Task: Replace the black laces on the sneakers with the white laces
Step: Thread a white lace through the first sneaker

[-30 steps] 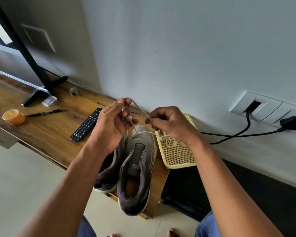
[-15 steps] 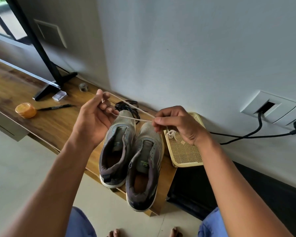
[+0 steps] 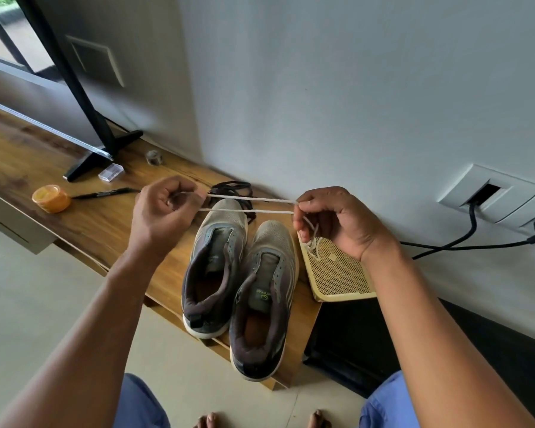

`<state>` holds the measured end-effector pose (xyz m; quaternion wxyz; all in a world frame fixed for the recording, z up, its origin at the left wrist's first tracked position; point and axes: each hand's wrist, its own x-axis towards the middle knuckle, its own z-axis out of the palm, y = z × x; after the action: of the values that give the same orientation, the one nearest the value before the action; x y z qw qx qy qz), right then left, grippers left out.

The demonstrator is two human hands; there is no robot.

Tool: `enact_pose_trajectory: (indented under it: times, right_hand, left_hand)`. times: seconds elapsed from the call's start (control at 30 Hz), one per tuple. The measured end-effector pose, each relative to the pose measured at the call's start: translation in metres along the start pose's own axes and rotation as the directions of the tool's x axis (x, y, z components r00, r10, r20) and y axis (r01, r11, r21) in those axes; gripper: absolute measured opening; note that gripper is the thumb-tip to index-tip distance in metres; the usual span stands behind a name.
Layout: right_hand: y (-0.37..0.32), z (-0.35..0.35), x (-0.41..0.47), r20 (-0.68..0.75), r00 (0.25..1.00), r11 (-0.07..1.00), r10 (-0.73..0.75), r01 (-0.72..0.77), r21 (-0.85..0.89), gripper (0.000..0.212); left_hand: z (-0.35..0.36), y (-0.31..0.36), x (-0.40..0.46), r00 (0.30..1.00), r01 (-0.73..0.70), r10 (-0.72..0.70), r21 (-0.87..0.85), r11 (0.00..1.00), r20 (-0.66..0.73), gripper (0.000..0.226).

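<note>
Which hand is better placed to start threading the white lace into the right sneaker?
Likely the right hand: it pinches the white lace almost above the right sneaker, slack dangling below. The left hand holds the other end over the wooden shelf.

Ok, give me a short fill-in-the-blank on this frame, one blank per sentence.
1. Both hands stretch a ____ lace above the sneakers.
2. The black laces lie on the table behind the ____ sneaker.
3. The orange tub sits beside a black ____.

Missing: white; left; pen
</note>
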<state>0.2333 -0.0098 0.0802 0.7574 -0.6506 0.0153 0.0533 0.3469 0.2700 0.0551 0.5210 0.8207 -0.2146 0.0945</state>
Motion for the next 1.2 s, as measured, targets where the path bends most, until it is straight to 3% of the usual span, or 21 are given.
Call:
enact_pose_trajectory:
  times: [0.13,0.4,0.53,0.9,0.97,1.03,1.2]
  right_hand:
    - [0.000,0.007,0.001,-0.030,0.999,0.988,-0.011,0.015,0.151,0.021]
    - [0.005,0.029,0.012,-0.029,0.998,0.974,0.054,-0.046,0.224,0.021]
    - [0.000,0.035,0.013,-0.017,0.997,0.955,0.072,-0.064,0.289,0.022]
    - [-0.006,0.039,0.011,0.008,0.992,0.966,0.128,-0.127,0.225,0.026]
    - [-0.005,0.040,0.011,0.013,0.991,0.968,0.131,-0.131,0.214,0.025]
    - [-0.003,0.042,0.012,0.003,0.991,0.966,0.132,-0.129,0.224,0.024]
    - [0.000,0.044,0.015,-0.001,0.994,0.978,0.109,-0.107,0.177,0.023]
  left_hand:
    - [0.018,0.002,-0.005,0.988,0.017,-0.015,-0.006,1.000,0.157,0.003]
    - [0.047,0.035,-0.017,0.954,-0.235,0.248,-0.093,0.968,0.168,0.016]
    - [0.053,0.036,-0.016,0.959,-0.253,0.256,-0.044,0.967,0.119,0.032]
    - [0.051,0.031,-0.014,0.960,-0.268,0.262,0.053,0.962,0.098,0.019]
    - [0.052,0.032,-0.015,0.971,-0.179,0.183,-0.040,0.983,0.154,0.010]
    - [0.052,0.036,-0.016,0.973,0.013,0.042,-0.236,0.972,0.228,0.012]
    - [0.054,0.044,-0.017,0.935,0.314,-0.144,-0.571,0.759,0.324,0.018]
